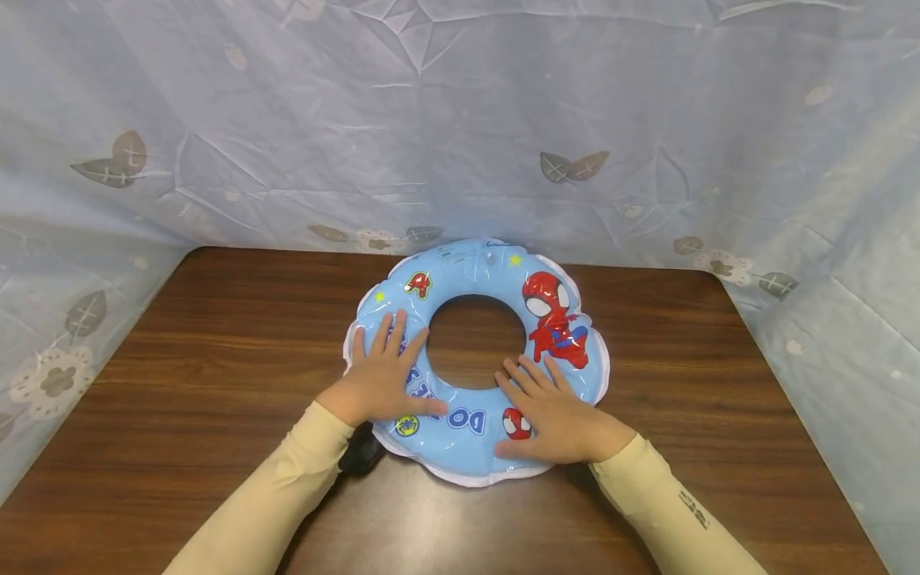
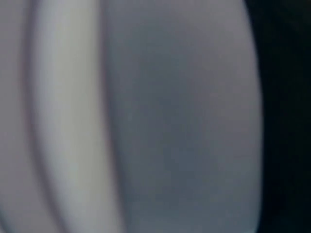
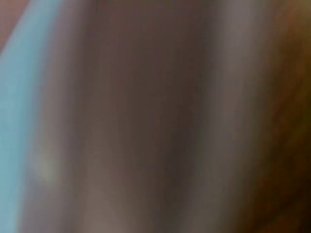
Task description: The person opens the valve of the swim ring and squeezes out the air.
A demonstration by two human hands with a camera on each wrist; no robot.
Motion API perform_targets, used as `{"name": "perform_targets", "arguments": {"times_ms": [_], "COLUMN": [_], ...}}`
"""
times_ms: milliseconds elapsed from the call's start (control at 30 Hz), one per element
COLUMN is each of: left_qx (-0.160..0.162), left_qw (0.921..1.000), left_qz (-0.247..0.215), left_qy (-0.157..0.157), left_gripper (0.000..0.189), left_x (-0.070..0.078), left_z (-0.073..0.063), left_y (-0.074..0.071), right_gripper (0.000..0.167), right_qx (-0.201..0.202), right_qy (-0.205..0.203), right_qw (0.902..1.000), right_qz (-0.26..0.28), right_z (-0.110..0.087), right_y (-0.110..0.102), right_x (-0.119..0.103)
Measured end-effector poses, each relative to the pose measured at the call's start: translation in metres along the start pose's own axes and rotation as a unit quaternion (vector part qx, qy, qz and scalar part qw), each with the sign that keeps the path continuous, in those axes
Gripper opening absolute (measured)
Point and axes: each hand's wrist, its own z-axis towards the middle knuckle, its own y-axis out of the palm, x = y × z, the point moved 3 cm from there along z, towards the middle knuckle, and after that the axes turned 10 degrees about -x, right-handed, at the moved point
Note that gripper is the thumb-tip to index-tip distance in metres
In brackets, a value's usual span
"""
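Observation:
An inflated light-blue swim ring [image 1: 467,263] with a scalloped white edge and red cartoon figures lies flat on the wooden table. Spread across its left side, the left hand [image 1: 384,379] rests with straight fingers. The right hand [image 1: 553,415] lies on the lower right part, fingers extended and thumb apart. Neither hand curls round the ring. In the left wrist view only blurred pale and grey bands show. A blurred strip of the blue ring [image 3: 19,116] appears at the left of the right wrist view.
The dark wooden table [image 1: 237,343] extends to both sides of the ring. A pale patterned curtain [image 1: 474,120] hangs behind and along both sides, close to the ring's far edge. Cream sleeves [image 1: 273,487] cover both forearms, and a black object [image 1: 362,451] sits under the left wrist.

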Motion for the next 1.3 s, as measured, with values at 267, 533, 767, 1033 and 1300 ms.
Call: {"name": "perform_targets", "arguments": {"times_ms": [267, 533, 767, 1033, 1300], "left_qx": [-0.007, -0.007, -0.008, -0.006, -0.012], "left_qw": [0.9999, 1.0000, 0.9999, 1.0000, 0.9998], "left_qz": [0.011, 0.004, 0.008, 0.007, 0.013], "left_qy": [-0.004, -0.003, -0.006, -0.004, -0.001], "left_gripper": [0.127, 0.126, 0.125, 0.126, 0.126], "left_x": [0.0003, 0.0022, 0.0052, 0.0051, 0.0012], "left_z": [0.0037, 0.0026, 0.0026, 0.0015, 0.0036], "left_y": [0.0041, 0.0032, 0.0029, 0.0022, 0.0082], "right_gripper": [0.104, 0.099, 0.096, 0.105, 0.095], "right_qx": [-0.008, -0.012, -0.006, -0.003, 0.024], "right_qy": [-0.001, 0.001, 0.004, -0.012, 0.005], "right_qw": [0.9999, 0.9999, 0.9999, 0.9998, 0.9996], "right_qz": [0.008, -0.004, -0.015, 0.013, 0.012], "right_z": [0.0012, 0.0027, 0.0032, 0.0033, -0.0001], "right_y": [0.0007, 0.0010, 0.0034, 0.0013, -0.0054], "right_x": [0.0015, 0.0015, 0.0007, 0.0030, -0.0018]}}
